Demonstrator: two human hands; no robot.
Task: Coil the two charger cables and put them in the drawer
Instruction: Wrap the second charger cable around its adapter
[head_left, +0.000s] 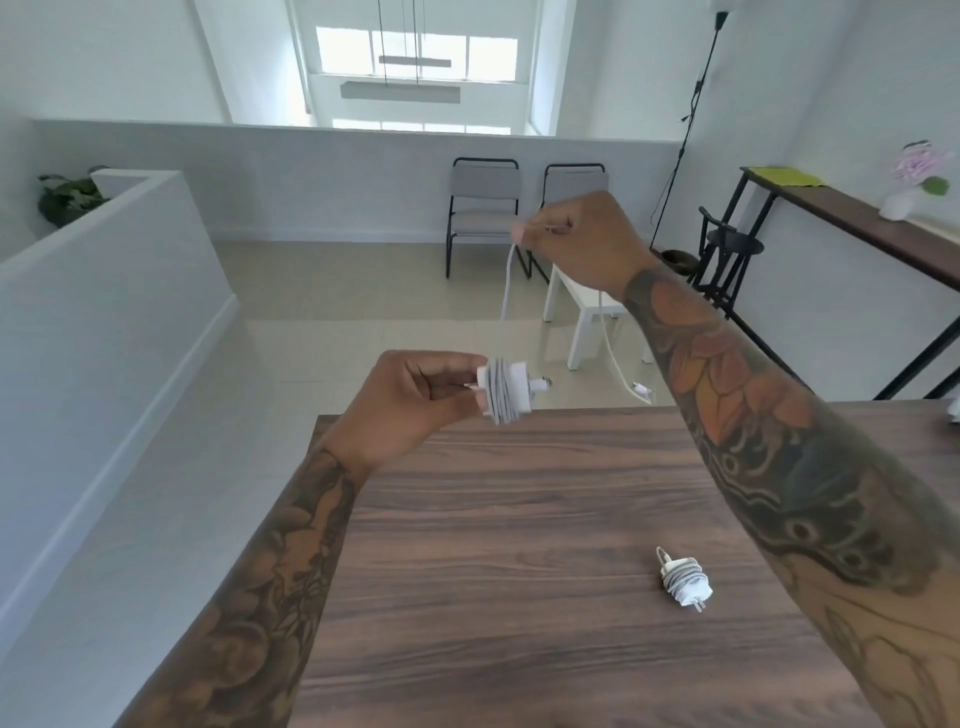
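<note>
Altogether two white chargers are in sight. One charger (505, 389) is held up just past the far edge of the wooden table (519, 519), its cable wound in several turns around the plug body; the left hand (415, 395) grips it at its left end, fingers closed. From that coil one loose cable (508, 283) rises to the right hand (576, 236), which is raised higher and farther away and pinches the cable between thumb and fingers. Its free end (640, 388) hangs down on the right, below that hand. A second charger (684, 578) lies alone on the table, near and to the right, already wrapped in its own cable. Farther off, two grey chairs (485, 208) stand side by side against the low wall.
</note>
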